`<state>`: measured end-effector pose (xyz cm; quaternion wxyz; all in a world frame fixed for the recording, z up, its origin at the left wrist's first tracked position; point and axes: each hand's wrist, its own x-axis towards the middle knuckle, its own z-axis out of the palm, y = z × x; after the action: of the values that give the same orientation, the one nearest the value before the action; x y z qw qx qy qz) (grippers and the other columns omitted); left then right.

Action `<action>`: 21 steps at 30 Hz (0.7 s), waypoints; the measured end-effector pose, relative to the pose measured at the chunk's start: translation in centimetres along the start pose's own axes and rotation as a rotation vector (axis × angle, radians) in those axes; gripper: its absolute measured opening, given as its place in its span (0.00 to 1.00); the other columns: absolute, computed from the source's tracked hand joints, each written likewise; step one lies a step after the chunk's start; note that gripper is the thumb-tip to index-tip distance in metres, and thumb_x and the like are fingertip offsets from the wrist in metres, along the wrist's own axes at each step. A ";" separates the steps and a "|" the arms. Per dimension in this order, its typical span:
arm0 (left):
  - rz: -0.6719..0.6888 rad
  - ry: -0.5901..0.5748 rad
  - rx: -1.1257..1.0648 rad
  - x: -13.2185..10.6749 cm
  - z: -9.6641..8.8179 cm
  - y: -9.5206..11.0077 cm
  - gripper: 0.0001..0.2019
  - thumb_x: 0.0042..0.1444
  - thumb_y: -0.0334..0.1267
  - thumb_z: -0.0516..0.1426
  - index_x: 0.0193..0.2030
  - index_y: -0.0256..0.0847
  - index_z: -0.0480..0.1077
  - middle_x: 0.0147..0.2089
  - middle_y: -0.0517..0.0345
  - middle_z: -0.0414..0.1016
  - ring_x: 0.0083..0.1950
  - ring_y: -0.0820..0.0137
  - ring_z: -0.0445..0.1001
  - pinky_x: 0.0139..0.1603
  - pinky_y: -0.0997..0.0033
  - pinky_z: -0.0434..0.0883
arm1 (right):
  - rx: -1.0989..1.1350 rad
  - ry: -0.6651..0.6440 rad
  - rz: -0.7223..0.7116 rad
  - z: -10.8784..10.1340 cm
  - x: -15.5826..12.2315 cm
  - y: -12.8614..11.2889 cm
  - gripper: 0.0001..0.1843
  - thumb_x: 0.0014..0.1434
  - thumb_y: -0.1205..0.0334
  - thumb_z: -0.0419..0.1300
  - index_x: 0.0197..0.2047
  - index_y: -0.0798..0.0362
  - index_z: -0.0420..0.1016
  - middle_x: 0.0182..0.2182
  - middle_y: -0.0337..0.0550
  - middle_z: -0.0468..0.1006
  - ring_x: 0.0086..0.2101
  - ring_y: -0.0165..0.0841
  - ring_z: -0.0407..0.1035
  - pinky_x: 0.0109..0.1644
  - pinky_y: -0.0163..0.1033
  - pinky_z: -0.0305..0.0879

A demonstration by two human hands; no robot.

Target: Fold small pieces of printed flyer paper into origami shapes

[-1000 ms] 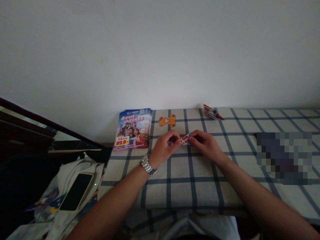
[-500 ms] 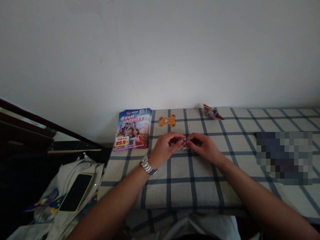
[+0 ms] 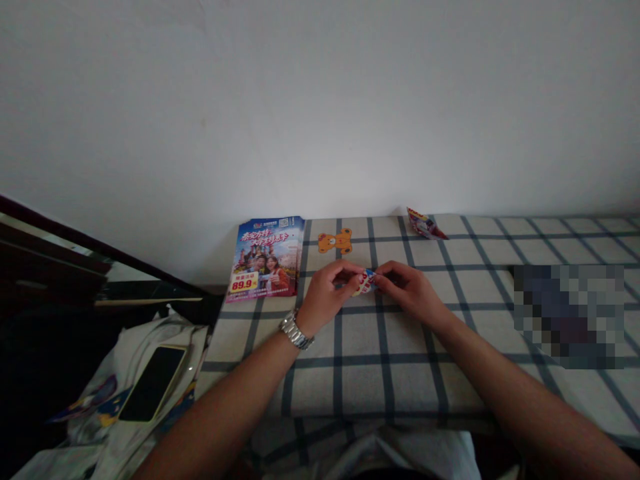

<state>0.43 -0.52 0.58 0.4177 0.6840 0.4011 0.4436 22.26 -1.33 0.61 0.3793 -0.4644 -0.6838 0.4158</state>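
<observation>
Between my two hands, just over the checked cloth, is a small folded piece of printed paper (image 3: 367, 281) in red, white, yellow and blue. My left hand (image 3: 331, 293), with a metal watch on the wrist, pinches its left side between thumb and fingers. At its right edge, the thumb and forefinger of my right hand (image 3: 407, 291) close on the blue corner. My fingertips cover parts of the paper. Beyond my left hand lies a flat brown bear cutout (image 3: 335, 241).
A stack of printed flyers (image 3: 264, 260) lies at the left of the checked tablecloth (image 3: 360, 380). Another folded paper piece (image 3: 426, 225) stands near the wall. A blurred-out dark object (image 3: 565, 317) is at right. Lower left, a phone (image 3: 153, 385) rests on pale cloth.
The folded paper has turned between my fingers, so more of its printed face shows. My right hand has shifted slightly right; my left hand has barely moved.
</observation>
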 end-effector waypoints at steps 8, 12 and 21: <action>0.018 -0.024 0.012 -0.1 0.2 0.0 0.08 0.64 0.42 0.63 0.46 0.41 0.77 0.43 0.54 0.82 0.42 0.69 0.81 0.46 0.70 0.78 | -0.066 0.011 -0.051 -0.2 0.0 -0.2 0.13 0.67 0.50 0.62 0.39 0.50 0.78 0.33 0.41 0.81 0.33 0.35 0.74 0.37 0.37 0.69; -0.001 -0.057 0.039 -0.1 0.1 0.0 0.08 0.65 0.43 0.62 0.45 0.42 0.77 0.42 0.55 0.82 0.41 0.69 0.81 0.44 0.71 0.77 | -0.103 0.002 -0.060 -0.2 -0.1 -0.4 0.12 0.67 0.51 0.62 0.38 0.50 0.78 0.32 0.41 0.81 0.33 0.34 0.73 0.37 0.38 0.68; -0.019 -0.010 0.045 0.0 0.0 0.2 0.10 0.65 0.45 0.62 0.40 0.41 0.77 0.37 0.57 0.81 0.37 0.69 0.79 0.40 0.72 0.76 | 0.039 0.004 0.020 0.0 0.0 -0.4 0.14 0.65 0.48 0.64 0.44 0.51 0.80 0.36 0.43 0.83 0.35 0.35 0.75 0.38 0.38 0.70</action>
<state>0.41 -0.58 0.74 0.4084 0.6916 0.4153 0.4272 22.13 -1.38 0.98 0.3855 -0.4647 -0.6702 0.4317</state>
